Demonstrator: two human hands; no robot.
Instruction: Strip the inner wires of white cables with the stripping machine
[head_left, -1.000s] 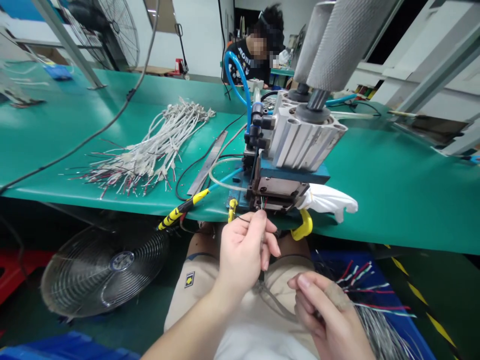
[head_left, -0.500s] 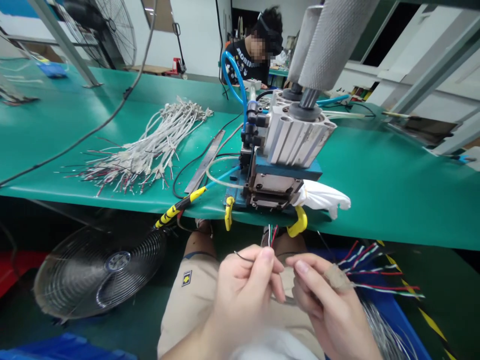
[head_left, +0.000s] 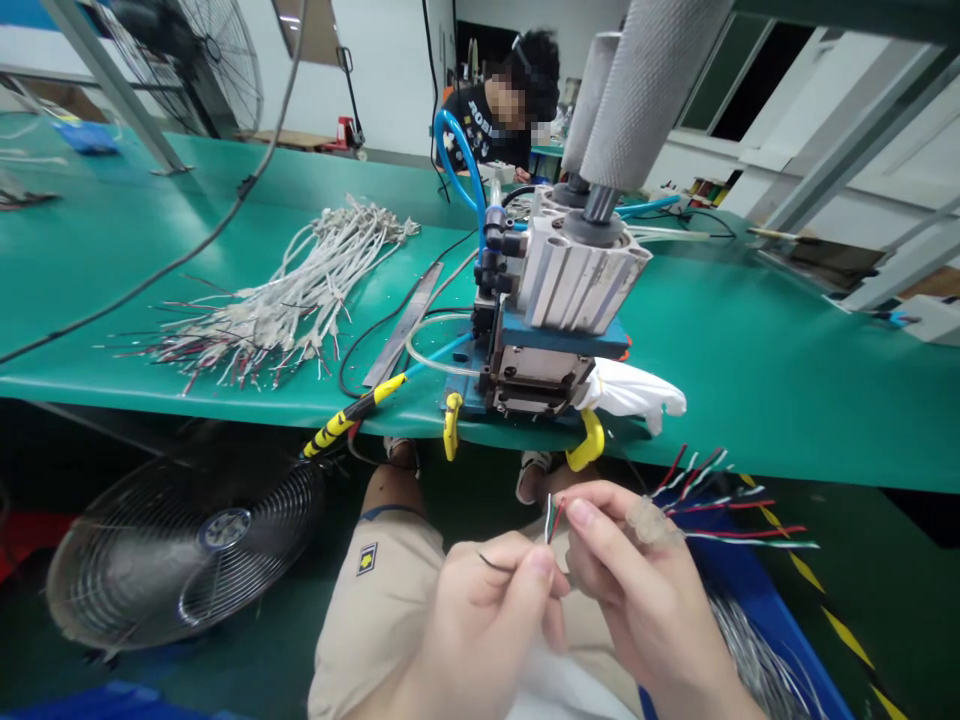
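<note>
The left hand (head_left: 495, 600) has its grip closed on thin wires (head_left: 553, 520). Their white, green and red ends poke up past its thumb, and a black wire (head_left: 495, 565) sticks out toward 9 o'clock. The right hand (head_left: 637, 570) touches in at 2 o'clock. Its thumb and finger are close together by the tip of the red wire (head_left: 560, 514), but I can't tell if they pinch it.

The ends are short and thin, so they could slip or bend if the hold is too loose or too hard. The black wire could snag, as it hangs out alone. The lumpy wrap (head_left: 654, 522) on one right finger may make it clumsy. Loose ends (head_left: 735, 505) at 3 o'clock, over the blue bin (head_left: 769, 595), are near enough to catch that hand. At 12 o'clock, on the green surface (head_left: 750, 360), the machine (head_left: 585, 275) could nip a finger that goes in its slot.

The patch (head_left: 366, 558) at 9 o'clock shows a yellow mark, no words I can read. Farther that way, the fan (head_left: 227, 529) has a badge too small to read. Near 12 o'clock, far off, a person's black shirt (head_left: 472, 118) seems to say "ROB", and the rest is unclear.
</note>
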